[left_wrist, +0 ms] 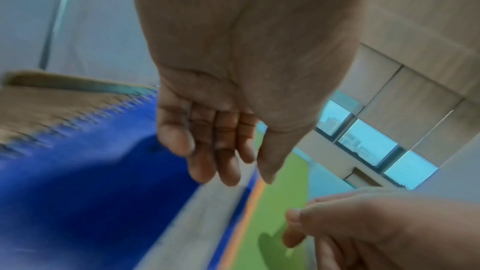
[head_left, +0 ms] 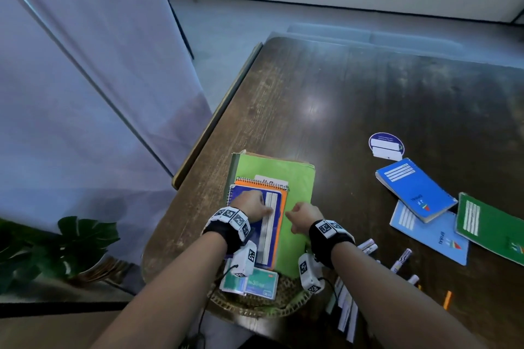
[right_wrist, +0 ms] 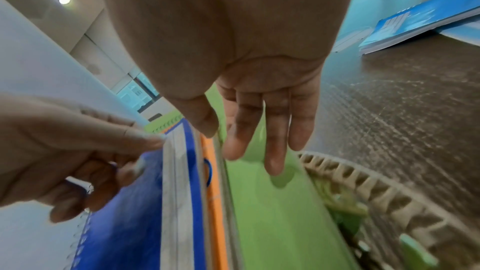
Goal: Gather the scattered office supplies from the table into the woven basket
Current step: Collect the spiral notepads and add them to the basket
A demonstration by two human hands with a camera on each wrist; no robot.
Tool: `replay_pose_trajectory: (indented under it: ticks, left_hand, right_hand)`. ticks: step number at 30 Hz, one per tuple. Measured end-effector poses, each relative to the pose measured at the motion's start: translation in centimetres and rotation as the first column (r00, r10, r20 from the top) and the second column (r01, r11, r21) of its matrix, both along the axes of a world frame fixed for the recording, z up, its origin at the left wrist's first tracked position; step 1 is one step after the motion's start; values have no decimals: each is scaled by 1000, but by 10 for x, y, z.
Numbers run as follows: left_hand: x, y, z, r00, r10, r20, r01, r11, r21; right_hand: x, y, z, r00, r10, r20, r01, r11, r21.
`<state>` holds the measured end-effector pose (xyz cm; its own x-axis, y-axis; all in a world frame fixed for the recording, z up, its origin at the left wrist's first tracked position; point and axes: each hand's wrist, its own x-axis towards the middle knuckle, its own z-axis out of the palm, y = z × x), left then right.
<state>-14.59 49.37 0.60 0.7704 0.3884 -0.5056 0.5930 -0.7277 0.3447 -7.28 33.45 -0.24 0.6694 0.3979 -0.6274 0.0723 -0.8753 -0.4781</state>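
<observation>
The woven basket stands at the table's near edge and holds a stack. In it lie a green notebook, an orange spiral notebook and a blue spiral notebook. A grey ruler lies along the top. My left hand hovers over the blue notebook with relaxed fingers, its thumb tip touching the ruler. My right hand hangs just above the green notebook with straight fingers and holds nothing. The basket rim shows to its right.
On the table to the right lie a blue book, a light blue booklet, a green book, a round label, several markers and an orange pencil. Card packs sit in the basket. A plant stands at the left.
</observation>
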Motion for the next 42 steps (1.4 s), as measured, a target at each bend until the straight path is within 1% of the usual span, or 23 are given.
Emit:
replay_pose_trajectory:
  ticks: [1,3,5,9,15,17,20,23,26,29,32,35,37,38,39,42]
  left_hand:
    - [11,-10,1,999,-13,44,17,997,-70]
    - [34,-33,3,992,-67,106,82,987,-138]
    - [59,-57,4,983,-116,144,137,980,-143]
    - [111,-114,0,965,-195,176,220,966,-136]
    - [182,-201,-13,937,-302,175,329,932,-152]
    - [206,-227,-21,934,-321,157,345,924,-163]
    - [237,-261,-37,945,-287,159,314,931,-186]
    - [263,-284,-54,948,-270,170,300,936,-185]
    - [283,-294,-75,947,-273,170,297,944,-141]
    - [297,-301,-94,953,-266,146,280,956,-84]
    - [307,-309,-107,955,-275,112,286,953,-98]
    - [310,-316,-114,959,-263,108,274,956,-106]
    - [311,-319,-120,959,-257,118,268,960,-87]
    - [311,-320,-121,958,-260,122,270,960,-75]
    - [311,-320,-122,956,-265,126,274,959,-66]
    - [315,-316,-119,946,-295,138,304,952,-47]
  right_hand:
    - [6,-8,2,1000,-21,9,21,1000,10]
    - [21,-28,5,997,-69,31,68,997,41]
    - [38,-53,6,992,-114,56,110,992,66]
    - [76,-116,2,973,-228,30,225,972,74]
    - [137,-222,-15,924,-374,83,373,928,29]
    - [157,-257,-25,894,-443,63,443,896,13]
    - [182,-302,-41,856,-516,42,516,856,3]
    - [207,-334,-59,819,-573,-4,573,819,-22]
    - [226,-351,-77,755,-651,-79,653,757,-6]
    - [236,-355,-92,704,-691,-165,703,711,17]
    - [248,-347,-110,649,-730,-213,753,656,47]
    - [261,-341,-147,596,-763,-250,800,590,105]
    - [262,-333,-135,540,-793,-281,840,527,128]
    - [262,-329,-125,524,-799,-296,850,511,125]
    - [262,-327,-122,519,-795,-312,852,509,120]
    - [263,-324,-123,542,-778,-317,839,523,150]
